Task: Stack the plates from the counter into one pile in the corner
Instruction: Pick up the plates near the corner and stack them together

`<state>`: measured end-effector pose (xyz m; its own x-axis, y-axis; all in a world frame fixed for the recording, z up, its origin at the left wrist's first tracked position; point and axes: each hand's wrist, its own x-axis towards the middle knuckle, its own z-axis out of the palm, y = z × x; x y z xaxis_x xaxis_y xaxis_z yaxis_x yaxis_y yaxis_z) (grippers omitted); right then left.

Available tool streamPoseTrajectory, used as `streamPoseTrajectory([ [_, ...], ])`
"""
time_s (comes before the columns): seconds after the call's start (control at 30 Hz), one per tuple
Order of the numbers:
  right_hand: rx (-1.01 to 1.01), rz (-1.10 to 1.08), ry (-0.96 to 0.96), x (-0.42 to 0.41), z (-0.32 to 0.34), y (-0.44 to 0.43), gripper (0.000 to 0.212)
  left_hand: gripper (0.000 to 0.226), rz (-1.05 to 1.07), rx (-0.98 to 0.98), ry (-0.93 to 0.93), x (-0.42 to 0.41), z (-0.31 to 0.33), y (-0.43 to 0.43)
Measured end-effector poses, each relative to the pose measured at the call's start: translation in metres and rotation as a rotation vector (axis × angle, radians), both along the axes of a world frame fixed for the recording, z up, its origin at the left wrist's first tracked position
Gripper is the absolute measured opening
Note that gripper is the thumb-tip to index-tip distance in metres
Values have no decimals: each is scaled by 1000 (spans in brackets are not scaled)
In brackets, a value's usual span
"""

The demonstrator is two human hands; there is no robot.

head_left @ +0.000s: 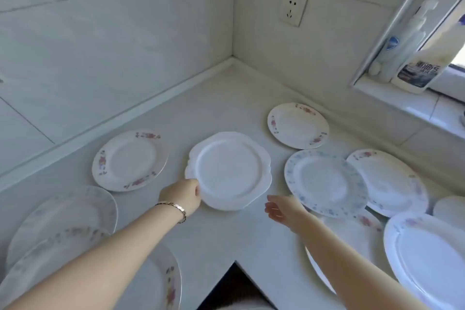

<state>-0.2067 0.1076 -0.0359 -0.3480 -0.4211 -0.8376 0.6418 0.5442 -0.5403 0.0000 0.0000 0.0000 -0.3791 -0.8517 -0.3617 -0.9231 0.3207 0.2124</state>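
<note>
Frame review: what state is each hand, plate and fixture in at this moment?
left hand: grips the white plate's rim.
white plate: held at its near-left edge.
right hand: open, holding nothing.
blue-patterned plate: lies overlapping the far-right floral plate.
left floral plate: flat on the counter, alone.
wall socket: nothing plugged in.

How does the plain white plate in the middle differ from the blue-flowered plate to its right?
The plain white plate has a wavy rim; the blue-flowered plate is round. The left hand grips the white plate's edge; the blue plate overlaps a pink-flowered plate. Both are face up.
</note>
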Motion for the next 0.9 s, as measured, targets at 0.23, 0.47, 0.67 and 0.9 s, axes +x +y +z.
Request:
streamPoseTrajectory([
  [0.23, -67, -579, -234, -44, -34, 24, 29, 16, 102, 45, -57, 2, -25, -7],
  [0.47, -304, -1007, -375, -56, -49, 8, 14, 18, 119, 80, -58, 4, -36, -5],
  [0.67, -195, -805, -109, -42, -36, 25, 17, 18, 126, 124, -62, 19, -45, -6],
  [0.9, -347, -390, -100, -28, -12, 29, 19, 19, 216, 132, -23, 41, -41, -22],
])
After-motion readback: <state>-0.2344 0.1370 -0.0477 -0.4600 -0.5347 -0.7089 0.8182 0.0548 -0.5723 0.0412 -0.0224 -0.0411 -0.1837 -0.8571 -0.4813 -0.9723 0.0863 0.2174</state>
